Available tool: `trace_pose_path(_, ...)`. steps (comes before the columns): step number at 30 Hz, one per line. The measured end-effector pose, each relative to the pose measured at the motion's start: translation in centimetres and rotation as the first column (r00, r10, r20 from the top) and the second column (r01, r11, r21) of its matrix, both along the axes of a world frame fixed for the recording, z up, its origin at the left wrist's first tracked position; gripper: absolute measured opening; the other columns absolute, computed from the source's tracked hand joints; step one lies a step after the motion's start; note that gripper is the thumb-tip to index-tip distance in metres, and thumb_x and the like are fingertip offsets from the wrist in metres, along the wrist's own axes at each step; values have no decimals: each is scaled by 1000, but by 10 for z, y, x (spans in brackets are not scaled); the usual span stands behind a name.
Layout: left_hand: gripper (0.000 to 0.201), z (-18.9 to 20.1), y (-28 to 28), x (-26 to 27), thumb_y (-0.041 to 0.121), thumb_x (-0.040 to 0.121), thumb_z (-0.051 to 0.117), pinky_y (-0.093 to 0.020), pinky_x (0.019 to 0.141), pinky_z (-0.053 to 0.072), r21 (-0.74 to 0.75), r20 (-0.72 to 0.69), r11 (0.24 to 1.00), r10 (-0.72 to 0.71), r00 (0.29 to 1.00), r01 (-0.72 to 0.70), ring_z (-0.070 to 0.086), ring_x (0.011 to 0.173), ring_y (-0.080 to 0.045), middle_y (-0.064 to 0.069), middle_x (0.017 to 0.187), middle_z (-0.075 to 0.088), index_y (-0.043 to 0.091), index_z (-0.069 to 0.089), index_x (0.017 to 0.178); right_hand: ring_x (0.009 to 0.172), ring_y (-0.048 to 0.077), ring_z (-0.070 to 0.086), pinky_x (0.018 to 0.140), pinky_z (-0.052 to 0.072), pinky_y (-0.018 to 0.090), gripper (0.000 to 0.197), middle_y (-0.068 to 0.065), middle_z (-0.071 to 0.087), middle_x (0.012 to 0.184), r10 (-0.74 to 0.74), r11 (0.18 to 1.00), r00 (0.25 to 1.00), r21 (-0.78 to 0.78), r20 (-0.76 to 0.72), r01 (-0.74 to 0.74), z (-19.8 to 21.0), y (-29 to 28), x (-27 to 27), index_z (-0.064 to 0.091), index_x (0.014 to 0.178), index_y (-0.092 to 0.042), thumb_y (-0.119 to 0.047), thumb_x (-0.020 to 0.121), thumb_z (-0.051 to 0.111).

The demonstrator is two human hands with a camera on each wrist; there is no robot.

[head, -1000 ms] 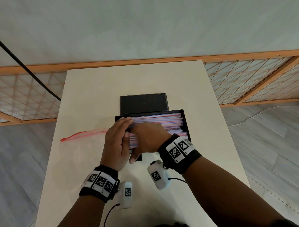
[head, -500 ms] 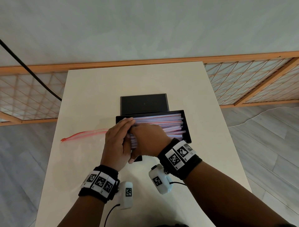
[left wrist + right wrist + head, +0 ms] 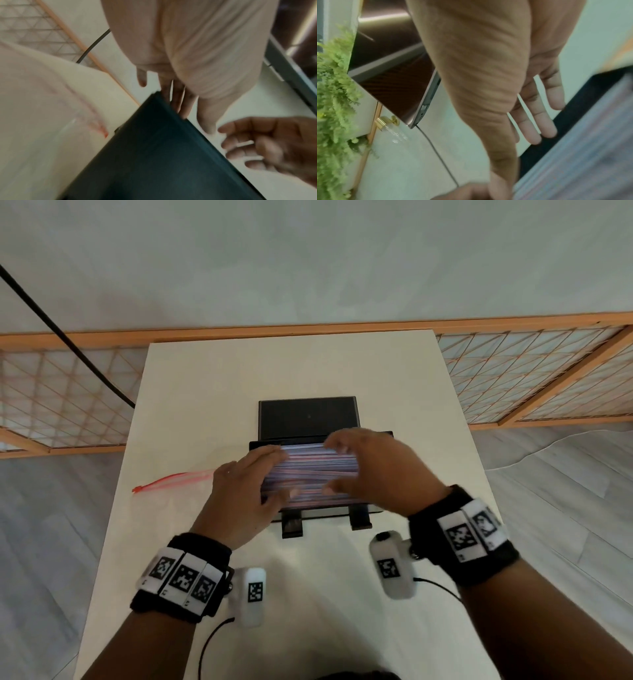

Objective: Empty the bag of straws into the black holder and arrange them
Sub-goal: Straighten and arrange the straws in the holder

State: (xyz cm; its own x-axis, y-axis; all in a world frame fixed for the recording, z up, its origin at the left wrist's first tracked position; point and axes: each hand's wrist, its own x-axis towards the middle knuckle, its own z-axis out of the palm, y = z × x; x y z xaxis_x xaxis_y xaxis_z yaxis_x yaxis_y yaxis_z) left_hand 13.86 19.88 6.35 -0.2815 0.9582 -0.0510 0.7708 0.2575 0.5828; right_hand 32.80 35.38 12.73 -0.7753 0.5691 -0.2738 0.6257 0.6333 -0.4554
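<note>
The left hand (image 3: 245, 494) lies flat on the left end of the straws (image 3: 318, 474), fingers straight, thumb along their near edge. The right hand (image 3: 380, 470) hovers over the right end — fingers spread and loosely bent, gripping nothing. The straws fill the black holder (image 3: 359, 513) in a level layer between both hands. The empty bag (image 3: 171, 482) lies left of the holder on the pale table (image 3: 291, 364) — beyond it, a wooden lattice fence (image 3: 534, 371) and grey floor.

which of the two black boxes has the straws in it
The near black holder, the one under both hands, is filled with straws. The smaller black box behind it shows only a bare dark top.
</note>
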Motion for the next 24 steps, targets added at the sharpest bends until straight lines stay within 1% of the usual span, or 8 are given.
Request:
trace_pose_path(2,68,10,3,-7,60,88,67,-48,120,28,-158,-84,986,-65,994,51,48,135,-7,19,157,39,34,46,148,116,20,65,99,51,36,65,-6,65,132,-10,998,996,69,93,4,5,13,13,58,139,-30,-44,81,85)
trace_pose_path(3,74,14,6,-10,62,85,69,-48,121,25,-204,-115,977,-85,990,60,47,137,-6,19,158,38,35,43,149,118,22,64,101,50,38,68,-4,64,135,-5,995,991,95,136,-8,5,16,18,57,141,-29,-42,81,85)
trace_pose_path(6,85,23,16,-14,61,81,74,-49,119,26,-313,-188,949,-114,975,50,48,138,-11,15,157,42,35,36,153,119,22,64,103,50,44,73,-3,64,137,49,985,968,148,245,-87,0,19,21,51,144,-27,-41,79,83)
trace_pose_path(9,90,29,25,-9,56,82,76,-50,117,24,-402,-253,915,-141,957,28,49,138,-15,10,155,45,35,29,156,118,19,64,103,48,44,75,-5,62,134,83,975,954,173,289,-137,-12,18,17,46,146,-29,-44,81,80)
trace_pose_path(13,83,30,35,-3,49,79,78,-50,107,32,-453,-341,891,-196,919,22,55,128,-17,9,142,53,35,36,149,115,21,65,101,45,46,75,-6,61,127,79,971,940,187,333,-148,-29,20,12,46,144,-32,-48,79,79)
trace_pose_path(17,69,26,43,4,45,78,76,-51,101,37,-512,-414,859,-256,873,9,61,115,-19,8,124,57,35,45,139,115,24,65,101,46,49,75,-3,57,130,72,974,925,173,374,-146,-42,17,9,42,149,-35,-46,83,76)
trace_pose_path(20,63,20,47,8,39,79,75,-53,102,37,-558,-426,830,-283,859,-3,63,108,-21,4,122,55,33,49,137,121,28,61,98,46,49,72,0,57,132,57,976,915,169,399,-135,-48,14,8,44,147,-34,-47,84,74)
trace_pose_path(24,53,19,47,8,37,82,72,-52,102,38,-586,-415,811,-303,858,3,63,107,-23,2,124,52,31,55,132,121,28,59,97,46,48,58,-1,58,128,51,973,907,184,419,-140,-48,14,6,55,136,-32,-46,82,74)
